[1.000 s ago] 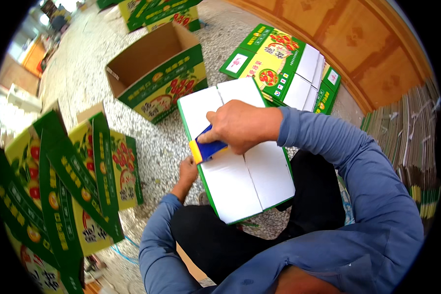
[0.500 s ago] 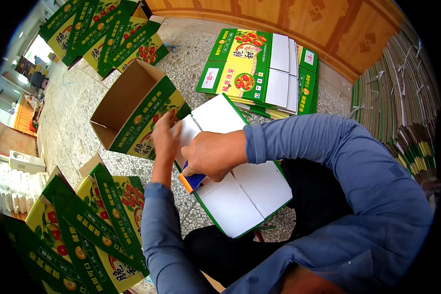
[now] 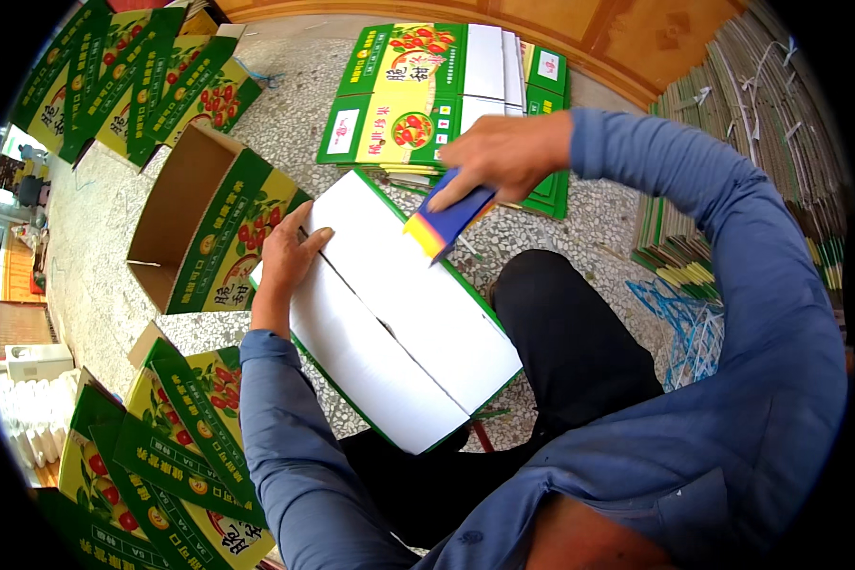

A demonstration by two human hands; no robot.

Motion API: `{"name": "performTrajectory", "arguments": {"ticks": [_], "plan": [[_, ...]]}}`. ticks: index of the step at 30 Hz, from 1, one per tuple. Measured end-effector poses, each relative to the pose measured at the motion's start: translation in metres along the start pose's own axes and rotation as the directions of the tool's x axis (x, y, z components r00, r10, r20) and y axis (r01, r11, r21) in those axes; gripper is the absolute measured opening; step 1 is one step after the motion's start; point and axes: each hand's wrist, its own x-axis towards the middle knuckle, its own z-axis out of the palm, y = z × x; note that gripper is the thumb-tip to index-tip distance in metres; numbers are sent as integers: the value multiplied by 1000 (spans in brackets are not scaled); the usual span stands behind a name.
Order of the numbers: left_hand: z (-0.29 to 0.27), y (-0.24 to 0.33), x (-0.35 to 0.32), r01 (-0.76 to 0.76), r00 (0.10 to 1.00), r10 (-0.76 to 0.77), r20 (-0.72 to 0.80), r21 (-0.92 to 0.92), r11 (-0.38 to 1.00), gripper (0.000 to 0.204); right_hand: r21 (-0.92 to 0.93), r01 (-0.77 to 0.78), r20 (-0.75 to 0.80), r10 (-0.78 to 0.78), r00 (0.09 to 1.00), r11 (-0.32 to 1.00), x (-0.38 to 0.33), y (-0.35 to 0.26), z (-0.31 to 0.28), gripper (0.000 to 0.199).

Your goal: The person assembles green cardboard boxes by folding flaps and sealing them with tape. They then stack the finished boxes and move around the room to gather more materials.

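Note:
A closed carton [image 3: 389, 328] lies in front of me, its white flaps meeting along a lengthwise seam and its rims green. On its far left end rests my left hand [image 3: 287, 252], fingers stretched out and thumb apart, lying over the edge by the seam. My right hand [image 3: 508, 161] is closed round a blue tape dispenser [image 3: 458, 214] with an orange-yellow front edge. That edge hangs over or just touches the carton's far right rim; I cannot tell which.
An open printed carton [image 3: 228, 228] stands just left. More assembled cartons are at the near left [image 3: 166, 446] and far left [image 3: 123, 85]. Flat printed cartons [image 3: 399, 95] lie stacked ahead. At right stand bundled cardboard sheets [image 3: 722, 157] and tangled blue straps [image 3: 689, 332].
My right hand has moved right with the tape dispenser, from the carton's left side to its far right rim. My left hand has settled on the carton's end. The whole view has shifted.

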Motion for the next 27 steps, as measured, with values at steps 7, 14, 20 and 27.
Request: {"name": "performTrajectory", "arguments": {"ticks": [7, 14, 20, 27], "plan": [[1, 5, 1, 8, 1000, -7, 27, -47, 999, 58, -236, -111, 200, 160, 967, 965, -87, 48, 23, 53], [0, 4, -3, 31, 999, -30, 13, -13, 999, 59, -235, -131, 278, 195, 941, 963, 44, 16, 177, 23], [-14, -68, -31, 117, 981, -102, -165, 86, 989, 59, 206, -573, -293, 609, 737, 793, 22, -11, 114, 33], [-40, -75, -64, 446, 883, -434, -177, 29, 895, 49, 983, 69, -182, 952, 245, 170, -44, -143, 46, 72]]}}
